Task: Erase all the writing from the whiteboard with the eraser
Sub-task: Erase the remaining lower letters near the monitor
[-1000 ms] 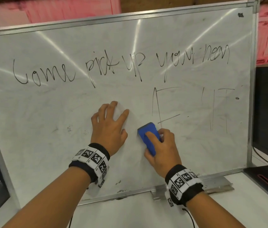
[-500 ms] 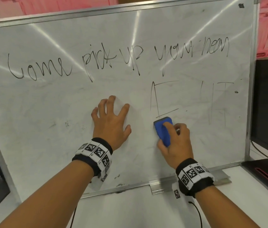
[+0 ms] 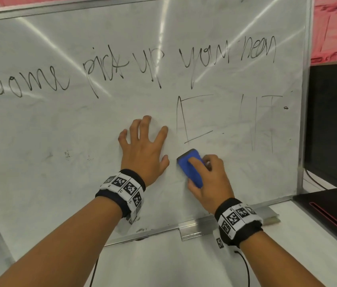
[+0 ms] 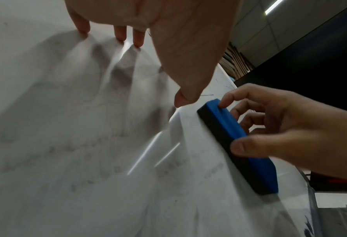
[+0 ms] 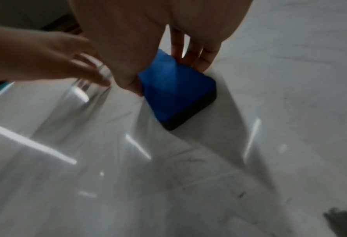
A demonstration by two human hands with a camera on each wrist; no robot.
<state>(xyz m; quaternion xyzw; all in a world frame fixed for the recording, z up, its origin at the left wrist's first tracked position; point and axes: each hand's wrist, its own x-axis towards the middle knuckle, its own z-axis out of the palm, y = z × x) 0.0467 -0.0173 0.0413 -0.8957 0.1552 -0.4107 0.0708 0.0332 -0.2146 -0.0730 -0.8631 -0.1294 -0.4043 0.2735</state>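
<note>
- A person's right hand (image 3: 209, 179) grips a blue eraser (image 3: 190, 166) with a dark felt face, index finger laid along its back and thumb on its near edge, and holds the felt flat against a whiteboard (image 3: 60, 141) that stands on a white desk (image 3: 163, 264).
- The eraser sits in the lower middle of the board, just below a faint boxy outline (image 3: 192, 119) of thin lines and just beside the left hand's thumb.
- The left hand (image 3: 144, 150) is spread wide and holds nothing, its fingertips and thumb braced on the board surface to the left of the eraser.
- A line of black handwriting (image 3: 126, 67) runs across the upper board from the left edge almost to the right frame; the letters stand well above both hands.
- To the right of the boxy outline, paler vertical strokes (image 3: 261, 121) and a small dark mark (image 3: 285, 108) show near the metal frame.
- Both wrists carry black bands with black-and-white square markers (image 3: 126, 187).
- A metal bracket (image 3: 196, 226) juts from the board's bottom rail behind the right wrist.
- From the left wrist, the eraser (image 4: 237, 144) shows its blue back and dark underside, with the right hand's (image 4: 294, 133) thumb and index finger pinching it; the other fingers curl behind.
- A black screen (image 3: 335, 125) stands to the right of the board.
</note>
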